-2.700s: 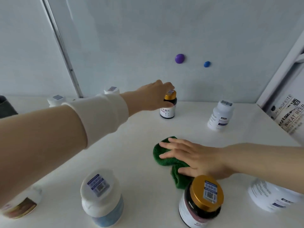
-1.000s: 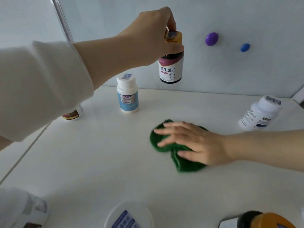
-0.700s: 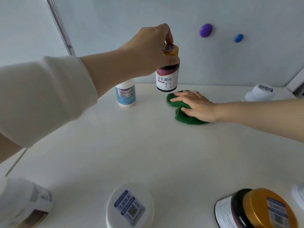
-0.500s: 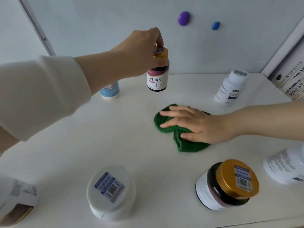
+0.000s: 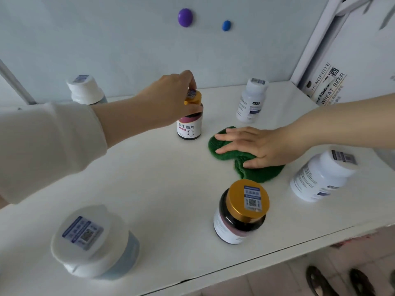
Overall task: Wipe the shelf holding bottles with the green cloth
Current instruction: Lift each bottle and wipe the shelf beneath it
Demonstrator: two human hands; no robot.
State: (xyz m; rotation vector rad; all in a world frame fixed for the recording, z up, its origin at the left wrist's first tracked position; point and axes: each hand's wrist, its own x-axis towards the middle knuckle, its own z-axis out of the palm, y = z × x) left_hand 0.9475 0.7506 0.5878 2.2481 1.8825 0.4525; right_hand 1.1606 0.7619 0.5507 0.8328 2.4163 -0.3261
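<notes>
Bottle (image 5: pixel 189 127) lowered to shelf (image 5: pixel 171 178), left fingers (image 5: pixel 190 79) gripping cap (image 5: pixel 195 98); right fingers (image 5: pixel 230 131) flat on cloth (image 5: pixel 263 174) (fuzzy green).

Purple magnet (image 5: pixel 185 17), blue magnet (image 5: pixel 226 25)

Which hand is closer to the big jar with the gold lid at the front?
Right. The right hand lies flat on the green cloth just behind the jar; the left hand grips the small gold-capped bottle, farther back and to the left.
</notes>
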